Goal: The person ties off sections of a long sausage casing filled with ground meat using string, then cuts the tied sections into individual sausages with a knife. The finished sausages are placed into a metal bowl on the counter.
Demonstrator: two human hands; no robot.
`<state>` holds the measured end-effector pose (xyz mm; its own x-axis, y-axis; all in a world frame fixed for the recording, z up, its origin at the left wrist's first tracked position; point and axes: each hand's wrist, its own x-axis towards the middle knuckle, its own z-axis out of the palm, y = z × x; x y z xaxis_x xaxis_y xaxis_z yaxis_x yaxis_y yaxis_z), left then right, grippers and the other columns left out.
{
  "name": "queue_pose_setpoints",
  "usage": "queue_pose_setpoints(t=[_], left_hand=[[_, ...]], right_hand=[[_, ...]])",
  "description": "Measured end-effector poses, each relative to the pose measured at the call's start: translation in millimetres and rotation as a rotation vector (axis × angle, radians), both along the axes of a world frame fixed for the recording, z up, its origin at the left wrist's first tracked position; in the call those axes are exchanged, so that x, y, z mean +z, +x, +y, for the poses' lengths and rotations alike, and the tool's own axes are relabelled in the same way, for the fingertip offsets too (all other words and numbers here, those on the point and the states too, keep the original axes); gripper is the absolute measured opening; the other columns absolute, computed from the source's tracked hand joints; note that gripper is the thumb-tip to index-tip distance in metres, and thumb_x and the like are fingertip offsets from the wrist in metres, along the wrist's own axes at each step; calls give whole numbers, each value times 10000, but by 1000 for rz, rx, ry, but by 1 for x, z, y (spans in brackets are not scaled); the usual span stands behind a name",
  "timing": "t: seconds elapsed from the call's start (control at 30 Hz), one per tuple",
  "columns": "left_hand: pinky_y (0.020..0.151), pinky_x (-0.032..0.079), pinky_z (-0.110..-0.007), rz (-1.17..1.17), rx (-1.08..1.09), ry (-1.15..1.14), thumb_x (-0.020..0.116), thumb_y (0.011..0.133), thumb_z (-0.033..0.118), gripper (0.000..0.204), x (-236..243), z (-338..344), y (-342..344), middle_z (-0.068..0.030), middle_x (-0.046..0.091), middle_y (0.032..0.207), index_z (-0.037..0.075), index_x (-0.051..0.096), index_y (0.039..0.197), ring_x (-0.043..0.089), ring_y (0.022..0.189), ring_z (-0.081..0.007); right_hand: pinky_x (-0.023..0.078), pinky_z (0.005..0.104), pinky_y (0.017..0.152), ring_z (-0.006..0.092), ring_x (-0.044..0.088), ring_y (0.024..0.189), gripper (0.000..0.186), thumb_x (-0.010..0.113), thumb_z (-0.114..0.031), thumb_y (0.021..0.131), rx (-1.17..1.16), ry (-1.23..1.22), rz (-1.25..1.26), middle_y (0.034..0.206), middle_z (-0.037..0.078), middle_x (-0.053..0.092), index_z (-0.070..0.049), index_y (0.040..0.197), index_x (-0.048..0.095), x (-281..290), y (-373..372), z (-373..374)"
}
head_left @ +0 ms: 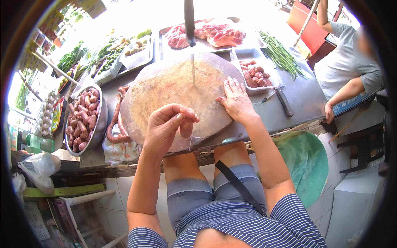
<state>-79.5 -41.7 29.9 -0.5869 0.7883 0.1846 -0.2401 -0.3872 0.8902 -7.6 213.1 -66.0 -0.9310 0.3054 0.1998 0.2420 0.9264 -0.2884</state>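
A large round wooden chopping block (165,82) lies in front of me. Over its near edge my left hand (165,126) is raised, thumb and fingers pinched on a thin white string (191,142) that dangles below them. My right hand (237,99) rests flat on the block's right side, fingers stretched out and holding nothing. A long dark handle (189,20) with a thin, blade-like edge (193,66) stands upright over the far middle of the block; whether it is stuck in cannot be told. A string of sausages (115,120) curves along the block's left edge.
An oval metal bowl of sausages (84,118) stands left, near egg trays (46,111). Raw meat (215,33) lies on a far tray. Right are a tub of meat pieces (254,74), long beans (283,53) and a black-handled knife (284,102). Another person (345,62) is at the right.
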Motion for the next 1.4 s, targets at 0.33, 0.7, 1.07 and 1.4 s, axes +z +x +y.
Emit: queue_pose_setpoints(t=[0.33,0.7,1.07,1.4], left_hand=[[575,507,-276,1,63,-50,641,913,119,182,4,-1,4,-158,704,867,-53,683,953,625,632,-170],[539,450,-233,-44,151,-12,626,956,111,159,1,6,10,-116,698,813,-33,690,936,600,617,-114],[576,434,-224,-67,133,36,603,970,121,157,10,-7,10,-110,696,823,-17,670,934,570,625,-102],[633,474,-266,-336,296,246,550,1005,138,156,-1,-4,39,-99,644,826,10,598,931,608,727,-164]], right_hand=[[283,517,1149,486,382,1348,543,629,-266,898,257,18,206,1428,311,435,74,1307,518,29,57,-53],[504,256,687,91,610,748,430,611,-89,940,272,-1227,-256,906,74,664,4,1348,510,83,75,-124],[427,258,847,121,533,930,69,625,-43,937,693,-1507,377,1000,65,577,-13,987,661,148,98,-85],[401,461,1098,357,630,1128,102,592,-104,962,626,-2244,809,1088,210,695,-47,1022,652,97,54,-85]])
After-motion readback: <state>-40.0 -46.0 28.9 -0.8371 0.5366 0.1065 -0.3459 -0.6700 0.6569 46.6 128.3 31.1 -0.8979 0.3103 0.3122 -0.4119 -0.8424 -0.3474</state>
